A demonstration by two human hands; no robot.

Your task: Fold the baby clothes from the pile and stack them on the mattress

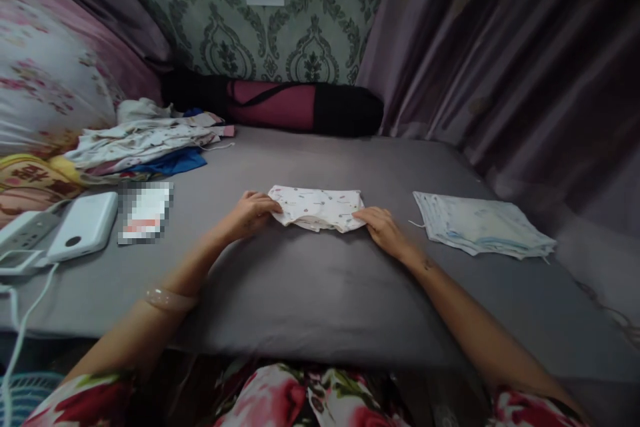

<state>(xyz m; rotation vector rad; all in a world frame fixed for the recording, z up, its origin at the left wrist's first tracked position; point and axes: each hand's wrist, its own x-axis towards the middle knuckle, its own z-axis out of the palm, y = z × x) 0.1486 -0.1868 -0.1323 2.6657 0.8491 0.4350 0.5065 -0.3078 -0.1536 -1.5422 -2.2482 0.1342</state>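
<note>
A small white garment [320,205] with a tiny scattered print lies folded on the grey bed sheet [320,287], in front of me. Its near edge curves inward at the middle, and several fabric layers show there. My left hand [253,212] pinches the garment's left side, thumb and fingers closed on the cloth. At the opposite side, my right hand [384,228] grips the near right corner the same way. Farther right is a flat stack of folded pale cloth pieces [480,223], apart from my right hand.
At the back left lies a loose heap of clothes [145,140]. A white power bank [84,225], a power strip [27,230] with a cable, and a blurred-out packet [146,213] sit at left. A black and maroon long bag [273,105] rests along the wall. Curtains [475,47] hang at right.
</note>
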